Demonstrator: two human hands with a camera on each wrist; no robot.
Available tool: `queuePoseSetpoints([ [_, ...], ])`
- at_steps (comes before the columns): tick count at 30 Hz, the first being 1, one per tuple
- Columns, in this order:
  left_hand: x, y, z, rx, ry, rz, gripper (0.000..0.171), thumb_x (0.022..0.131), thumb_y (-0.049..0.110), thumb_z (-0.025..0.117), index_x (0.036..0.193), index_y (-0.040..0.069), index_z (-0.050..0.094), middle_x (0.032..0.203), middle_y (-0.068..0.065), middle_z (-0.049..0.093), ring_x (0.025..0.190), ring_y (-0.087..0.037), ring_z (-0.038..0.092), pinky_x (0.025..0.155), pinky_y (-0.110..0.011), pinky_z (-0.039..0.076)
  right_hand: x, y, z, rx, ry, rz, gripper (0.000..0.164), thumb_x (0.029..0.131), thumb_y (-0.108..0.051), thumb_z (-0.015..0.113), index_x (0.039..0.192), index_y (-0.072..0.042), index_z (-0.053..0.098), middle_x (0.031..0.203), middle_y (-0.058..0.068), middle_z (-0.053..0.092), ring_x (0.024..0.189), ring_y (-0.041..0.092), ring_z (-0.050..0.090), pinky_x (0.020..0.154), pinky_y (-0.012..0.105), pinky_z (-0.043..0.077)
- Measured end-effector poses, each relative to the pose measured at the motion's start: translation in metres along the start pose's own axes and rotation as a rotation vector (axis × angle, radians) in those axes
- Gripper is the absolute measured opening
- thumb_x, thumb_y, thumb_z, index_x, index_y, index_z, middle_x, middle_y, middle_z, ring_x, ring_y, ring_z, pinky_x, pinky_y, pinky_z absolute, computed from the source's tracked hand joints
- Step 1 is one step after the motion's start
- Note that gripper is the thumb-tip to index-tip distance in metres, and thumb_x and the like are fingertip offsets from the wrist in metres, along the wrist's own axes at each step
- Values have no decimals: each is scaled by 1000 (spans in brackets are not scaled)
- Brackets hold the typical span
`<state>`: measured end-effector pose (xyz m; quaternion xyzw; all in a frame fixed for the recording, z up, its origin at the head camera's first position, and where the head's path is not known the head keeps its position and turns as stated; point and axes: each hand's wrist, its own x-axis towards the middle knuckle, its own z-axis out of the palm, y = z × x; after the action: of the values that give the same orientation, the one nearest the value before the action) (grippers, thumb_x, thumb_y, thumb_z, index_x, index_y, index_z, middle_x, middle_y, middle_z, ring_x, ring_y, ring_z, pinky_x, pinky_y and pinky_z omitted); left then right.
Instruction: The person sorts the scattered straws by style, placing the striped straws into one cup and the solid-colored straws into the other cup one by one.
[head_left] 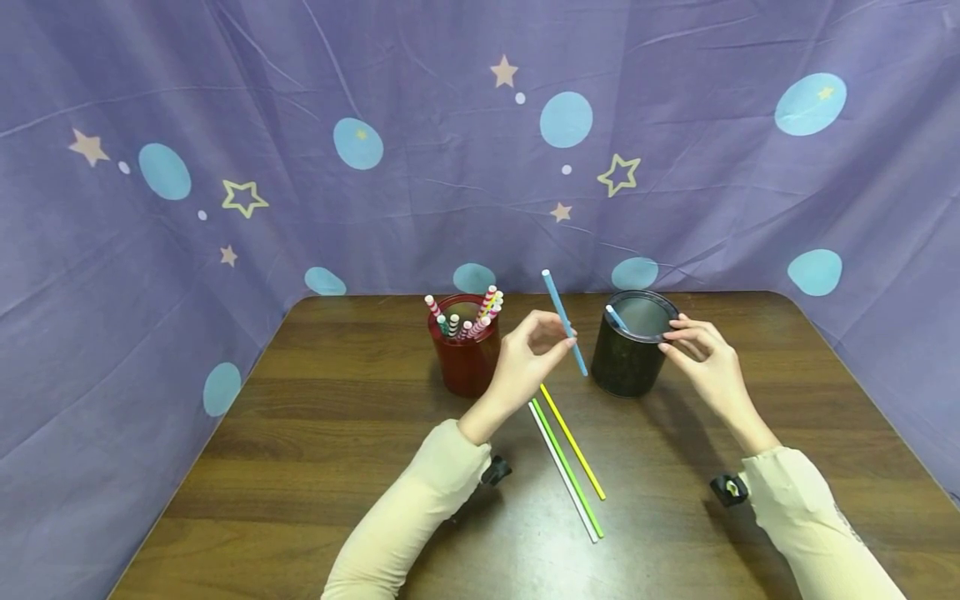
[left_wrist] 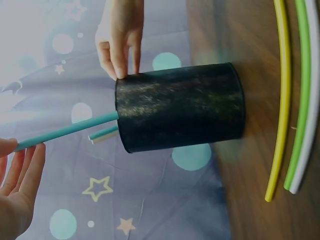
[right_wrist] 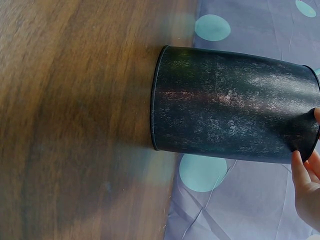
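Observation:
My left hand [head_left: 528, 354] pinches a plain blue straw [head_left: 558, 304] between thumb and fingertips, the straw tilted just left of the black can [head_left: 628, 362]. In the left wrist view, the held straw's far end lines up with the can's rim; whether they touch I cannot tell. Another blue straw [head_left: 617, 317] leans inside the can, its top sticking out over the rim. At the can's right side, my right hand [head_left: 708, 362] holds the rim with thumb and fingers. The right wrist view shows fingertips [right_wrist: 298, 162] against the can's wall near its top.
A red can [head_left: 467, 367] with several patterned straws [head_left: 480, 325] stands left of the left hand. On the wooden table [head_left: 315, 467], a yellow straw [head_left: 573, 443], a green straw [head_left: 567, 467] and a white straw [head_left: 562, 472] lie side by side. A patterned purple curtain [head_left: 420, 225] hangs behind.

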<state>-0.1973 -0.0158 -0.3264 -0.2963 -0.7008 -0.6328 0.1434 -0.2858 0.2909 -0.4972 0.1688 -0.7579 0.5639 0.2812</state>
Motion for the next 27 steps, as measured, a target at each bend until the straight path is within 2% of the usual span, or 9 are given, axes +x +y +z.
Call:
queuePoseSetpoints([
  [4, 4, 3, 4, -28, 23, 5, 18, 77, -9, 60, 92, -10, 51, 86, -26, 61, 82, -36, 60, 73, -29, 54, 1, 1, 0, 7, -2, -1, 24, 73, -4, 70, 97, -6, 66, 114, 8, 54, 120, 20, 42, 93, 22, 41],
  [5, 5, 4, 5, -36, 31, 8, 18, 77, -10, 60, 92, -10, 51, 86, -27, 61, 82, -36, 60, 74, -31, 54, 0, -12, 0, 56, -16, 5, 23, 74, -4, 69, 97, -5, 66, 114, 8, 54, 120, 21, 42, 94, 23, 41],
  [10, 11, 9, 11, -83, 74, 10, 17, 77, -11, 59, 91, -12, 49, 87, -29, 60, 81, -39, 59, 74, -34, 54, 0, -15, 0, 45, -22, 7, 23, 75, -5, 69, 98, -4, 66, 115, 9, 53, 121, 20, 41, 94, 22, 41],
  [11, 12, 9, 12, -91, 80, 10, 17, 77, -11, 59, 91, -12, 49, 88, -29, 60, 81, -39, 59, 74, -35, 54, 0, -15, 0, 40, -23, 5, 23, 75, -5, 69, 98, -5, 66, 115, 8, 53, 121, 19, 41, 94, 21, 41],
  [12, 14, 10, 14, -98, 85, 12, 17, 77, -12, 59, 90, -12, 49, 87, -30, 60, 80, -39, 59, 74, -35, 54, 0, -4, 0, -3, -11, 3, 24, 74, -5, 70, 98, -5, 66, 116, 8, 53, 121, 19, 40, 93, 19, 41],
  [15, 17, 10, 19, -108, 95, 24, 17, 77, -12, 59, 90, -13, 48, 88, -30, 59, 79, -39, 59, 74, -38, 54, 1, -16, 0, 84, -27, 16, 25, 73, -2, 70, 97, -2, 66, 117, 9, 53, 123, 18, 38, 96, 20, 38],
  [18, 20, 11, 23, -116, 101, 42, 17, 77, -12, 59, 90, -12, 48, 88, -31, 59, 79, -40, 58, 73, -39, 54, 1, -16, -1, 91, -29, 15, 25, 73, -1, 70, 97, -2, 66, 116, 10, 53, 123, 19, 38, 96, 20, 38],
  [22, 24, 10, 28, -120, 110, 53, 17, 77, -12, 59, 89, -12, 48, 89, -30, 59, 81, -39, 58, 73, -36, 54, 0, -3, 0, 2, -7, 0, 24, 74, -3, 70, 97, -5, 66, 115, 8, 54, 120, 20, 41, 93, 20, 41],
  [27, 29, 8, 34, -131, 119, 47, 16, 77, -12, 59, 89, -12, 48, 89, -31, 59, 82, -39, 58, 74, -28, 54, 1, -3, 0, 9, 1, -3, 24, 73, -2, 70, 96, -6, 66, 114, 8, 54, 121, 21, 41, 93, 21, 41],
])
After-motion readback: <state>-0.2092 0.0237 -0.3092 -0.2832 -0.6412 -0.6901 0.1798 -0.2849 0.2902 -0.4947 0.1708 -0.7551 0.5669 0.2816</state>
